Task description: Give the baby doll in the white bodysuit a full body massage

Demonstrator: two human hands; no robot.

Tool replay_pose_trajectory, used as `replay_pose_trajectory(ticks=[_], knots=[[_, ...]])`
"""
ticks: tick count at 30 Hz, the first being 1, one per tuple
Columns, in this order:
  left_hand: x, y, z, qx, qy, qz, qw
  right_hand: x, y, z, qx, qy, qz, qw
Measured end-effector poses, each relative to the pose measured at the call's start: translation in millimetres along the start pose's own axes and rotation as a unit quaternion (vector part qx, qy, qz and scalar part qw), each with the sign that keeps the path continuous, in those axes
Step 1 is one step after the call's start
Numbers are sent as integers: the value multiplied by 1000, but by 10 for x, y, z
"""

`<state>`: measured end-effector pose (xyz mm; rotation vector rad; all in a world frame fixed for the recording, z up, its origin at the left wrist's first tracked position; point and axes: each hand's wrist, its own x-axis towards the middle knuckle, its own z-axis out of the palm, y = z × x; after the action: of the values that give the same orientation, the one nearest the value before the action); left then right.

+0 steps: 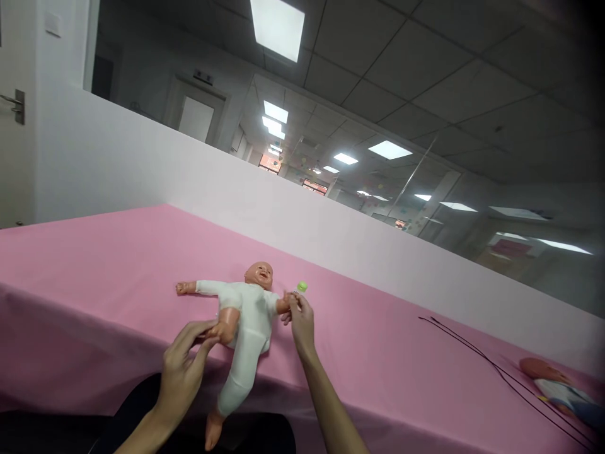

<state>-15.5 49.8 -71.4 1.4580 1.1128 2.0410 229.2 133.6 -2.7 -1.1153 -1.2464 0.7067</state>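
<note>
Here, from where I stand, the white-bodied doll (250, 315) lies face up at the near edge of the pink-covered table (378, 340), one leg hanging over. Left hand (185, 359): thumb and fingers clamped on the foot of its bent leg. Right hand (302, 320): pinching its arm at the hand, near a small green object (302, 287). Dark cords (491, 364) and a second doll (564, 391) lie well to the right.
</note>
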Motion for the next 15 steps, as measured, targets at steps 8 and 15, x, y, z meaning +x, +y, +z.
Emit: replay_pose_trajectory(ticks=[8,15], knots=[[393,-318,408,-105,-108,-125,981,47,280,15,-33,-32,24,999],[-607,-190,-551,12,-98,-60,993,420,542,-955,19,173,124,977]])
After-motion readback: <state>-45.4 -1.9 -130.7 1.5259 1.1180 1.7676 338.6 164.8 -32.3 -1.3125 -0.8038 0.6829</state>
